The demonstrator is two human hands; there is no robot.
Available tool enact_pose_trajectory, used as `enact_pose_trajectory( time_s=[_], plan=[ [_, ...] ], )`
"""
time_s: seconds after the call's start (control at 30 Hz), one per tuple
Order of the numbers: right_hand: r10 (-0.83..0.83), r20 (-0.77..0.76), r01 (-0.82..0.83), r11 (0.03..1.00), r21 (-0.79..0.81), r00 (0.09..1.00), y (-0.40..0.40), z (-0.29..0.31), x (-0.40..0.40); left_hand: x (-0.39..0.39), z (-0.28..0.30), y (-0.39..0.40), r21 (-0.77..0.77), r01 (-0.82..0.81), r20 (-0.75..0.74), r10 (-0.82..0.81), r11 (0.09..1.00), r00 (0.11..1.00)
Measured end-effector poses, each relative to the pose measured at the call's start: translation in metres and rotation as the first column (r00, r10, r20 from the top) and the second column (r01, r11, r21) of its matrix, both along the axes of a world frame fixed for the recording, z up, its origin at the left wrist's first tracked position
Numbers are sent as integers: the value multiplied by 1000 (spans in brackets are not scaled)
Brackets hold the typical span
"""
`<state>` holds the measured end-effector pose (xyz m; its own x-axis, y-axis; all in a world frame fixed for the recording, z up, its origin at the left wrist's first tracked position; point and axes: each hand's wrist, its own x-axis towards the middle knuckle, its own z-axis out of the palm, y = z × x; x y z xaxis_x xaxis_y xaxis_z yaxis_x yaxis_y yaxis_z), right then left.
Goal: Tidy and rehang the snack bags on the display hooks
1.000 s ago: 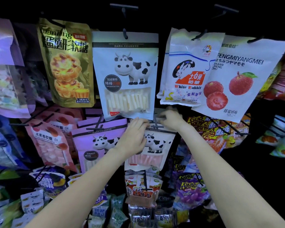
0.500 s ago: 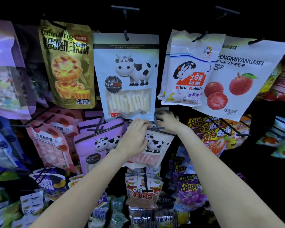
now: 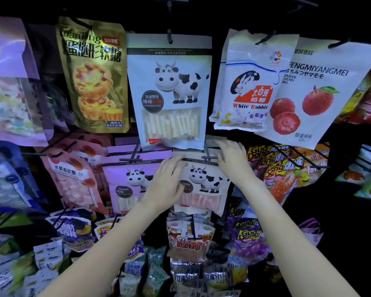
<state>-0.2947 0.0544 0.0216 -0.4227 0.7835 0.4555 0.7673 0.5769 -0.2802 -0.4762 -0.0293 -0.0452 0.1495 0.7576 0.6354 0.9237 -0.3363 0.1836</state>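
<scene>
Display rack, mid frame. The pink cow bag hangs on the middle-row hook at centre frame, slightly tilted, its top edge just below the bottom of the white cow bag on the row above.

Left hand: fingers straight and together, lying flat on the left part of the pink cow bag; gripping nothing. Right hand: fingers spread and relaxed at the bag's upper right corner, beside the hook; whether the fingertips hold the bag's edge cannot be told.

Surroundings, upper row, left to right: one gold egg-tart bag, the white cow bag, one White Rabbit bag, one bayberry bag overlapping the White Rabbit bag's right edge. A blurred pale purple bag sits at far left.

Middle row: one purple cow bag just left of the left hand, with further purple bags stacked behind it, count unclear; pink fruit-roll bags further left, at least two. Orange Guo Dong bags at right, count unclear.

Lower row: a hawthorn-slice bag directly beneath the pink cow bag; one purple Guo Dong grape bag at lower right.

Obstruction: both forearms cross the lower rows; the white cow bag's bottom edge overhangs the working hook.
</scene>
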Motion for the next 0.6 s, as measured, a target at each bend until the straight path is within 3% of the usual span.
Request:
enact_pose_trajectory(
  time_s=[0.1,0.17,0.3,0.37,0.47,0.53,0.6],
  plan=[
    [81,-196,-21,956,291,977,-33,-13,-6,-10,-7,-17,35,-38,1,38,999,999],
    [134,-321,-3,926,378,937,-55,-23,-13,-22,-13,-32,33,-81,-8,81,996,997],
    [265,-318,-98,884,457,910,-82,-29,-42,-57,-21,-61,39,-202,-5,202,979,979],
    [351,-203,-246,878,411,914,-90,-32,-64,-75,-19,-73,38,-270,13,269,962,963],
    [362,-15,-354,918,178,932,-90,-40,-103,-96,-17,-84,49,-304,23,303,951,953],
    [329,3,-328,942,64,944,-86,-41,-123,-106,-15,-88,55,-277,12,277,959,961],
    [248,-88,-246,969,31,965,-88,-42,-138,-121,-10,-94,69,-264,14,264,962,964]
  ],
)
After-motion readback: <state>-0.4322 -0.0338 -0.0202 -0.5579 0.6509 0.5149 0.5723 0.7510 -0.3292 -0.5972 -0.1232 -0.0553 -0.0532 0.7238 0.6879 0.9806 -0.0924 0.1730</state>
